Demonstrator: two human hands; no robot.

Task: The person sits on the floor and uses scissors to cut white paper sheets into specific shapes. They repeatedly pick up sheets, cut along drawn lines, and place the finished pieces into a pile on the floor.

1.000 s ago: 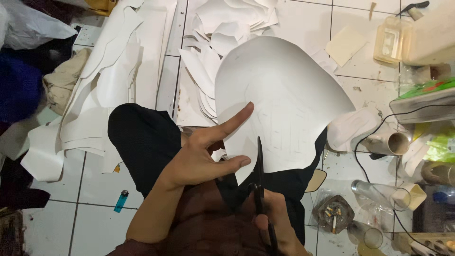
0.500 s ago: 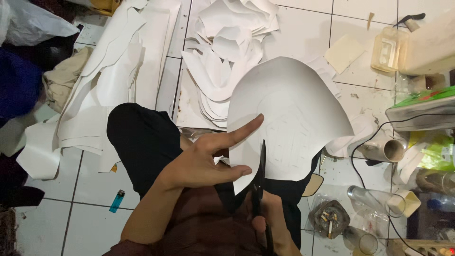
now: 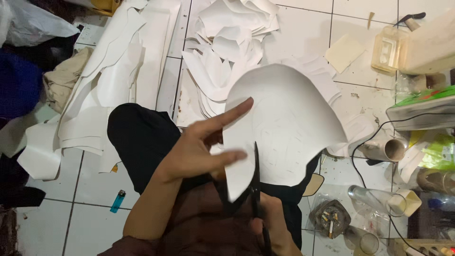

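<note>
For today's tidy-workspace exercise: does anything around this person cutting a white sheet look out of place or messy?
Yes. White offcuts lie heaped across the floor tiles, and a blue lighter lies loose on the floor near the knee. The left hand holds the white sheet while the scissors cut it.

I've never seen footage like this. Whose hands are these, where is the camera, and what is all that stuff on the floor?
There is no machine here: a person wears a camera on the head, and it looks down at their own two hands and lap. The left hand holds a large white sheet by its edge, fingers spread along it. The right hand, low in the picture, grips black scissors whose blades meet the sheet's lower edge. The person sits on a white tiled floor. Ahead lies a heap of white cut pieces, with long white offcuts to the left. A blue lighter lies lower left. To the right are a cardboard tube, a black cable and an ashtray.
</note>
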